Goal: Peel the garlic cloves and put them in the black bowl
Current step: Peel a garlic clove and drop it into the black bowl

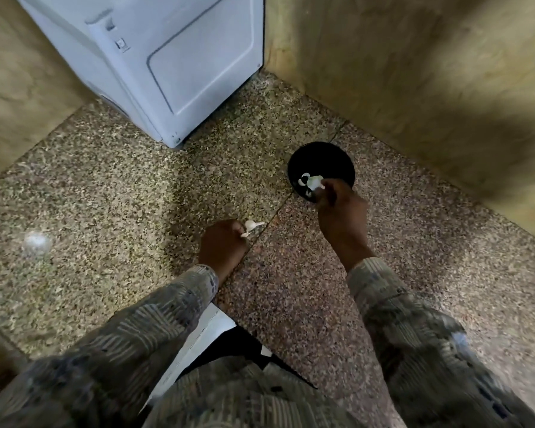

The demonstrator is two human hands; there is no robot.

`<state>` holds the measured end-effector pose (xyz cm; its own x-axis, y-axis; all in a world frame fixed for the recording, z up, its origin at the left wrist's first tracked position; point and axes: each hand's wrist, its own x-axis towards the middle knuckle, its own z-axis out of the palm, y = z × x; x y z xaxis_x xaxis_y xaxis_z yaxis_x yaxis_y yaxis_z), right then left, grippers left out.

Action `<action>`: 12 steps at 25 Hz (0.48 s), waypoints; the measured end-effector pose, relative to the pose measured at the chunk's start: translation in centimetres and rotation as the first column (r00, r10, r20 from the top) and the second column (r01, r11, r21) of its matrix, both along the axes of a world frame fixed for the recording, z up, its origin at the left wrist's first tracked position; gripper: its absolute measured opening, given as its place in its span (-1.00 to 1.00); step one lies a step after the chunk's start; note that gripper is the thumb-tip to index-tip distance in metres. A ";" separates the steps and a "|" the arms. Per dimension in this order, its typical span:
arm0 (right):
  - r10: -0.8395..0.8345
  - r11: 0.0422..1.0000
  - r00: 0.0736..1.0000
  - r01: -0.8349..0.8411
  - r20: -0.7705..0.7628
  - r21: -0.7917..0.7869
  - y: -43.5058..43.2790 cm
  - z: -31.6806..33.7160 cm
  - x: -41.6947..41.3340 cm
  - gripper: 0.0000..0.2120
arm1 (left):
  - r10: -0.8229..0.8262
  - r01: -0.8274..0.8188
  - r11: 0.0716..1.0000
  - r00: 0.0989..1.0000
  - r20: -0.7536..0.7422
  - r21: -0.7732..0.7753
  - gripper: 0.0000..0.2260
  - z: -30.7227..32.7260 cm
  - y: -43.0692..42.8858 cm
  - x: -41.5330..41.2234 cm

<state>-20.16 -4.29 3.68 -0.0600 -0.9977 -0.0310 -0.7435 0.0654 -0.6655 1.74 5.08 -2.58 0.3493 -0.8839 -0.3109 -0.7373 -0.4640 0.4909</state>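
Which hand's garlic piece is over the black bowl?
The garlic piece in the right hand, above the black bowl; the left hand holds the other piece over speckled stone, outside the bowl.

Speckled polished stone counter (105, 186); matt black bowl (331, 156), perhaps plastic; papery garlic skin (254, 227).

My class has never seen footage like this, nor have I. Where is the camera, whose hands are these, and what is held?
There is one picture, from a camera worn on a person's head, looking down at their own bare hands; no machine. The right hand holds a pale garlic clove over the black bowl, which stands on the speckled stone surface with white pieces inside. The left hand pinches another garlic piece. A white appliance stands behind.
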 end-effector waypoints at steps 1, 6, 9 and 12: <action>-0.001 1.000 1.000 0.001 -0.006 0.006 0.1 0.3 -0.3 -0.74 | 0.001 -0.001 1.000 0.999 -0.033 0.007 -0.93 -0.2 0.1 0.2; 0.008 0.966 0.988 -0.048 0.156 0.253 5.5 -1.0 -0.8 -0.85 | 0.068 -0.040 0.996 0.924 -0.376 0.082 -0.90 -0.4 1.8 -0.5; 0.027 0.840 0.968 -0.157 0.250 0.519 9.1 -2.8 0.4 -0.82 | 0.125 -0.049 0.988 0.811 -0.572 0.147 -0.89 -0.3 2.1 -2.1; -0.174 0.794 0.894 -0.120 0.412 0.596 10.2 -3.5 1.8 -0.92 | -0.028 0.067 0.997 0.791 -0.611 0.041 -0.84 -0.1 1.9 -2.6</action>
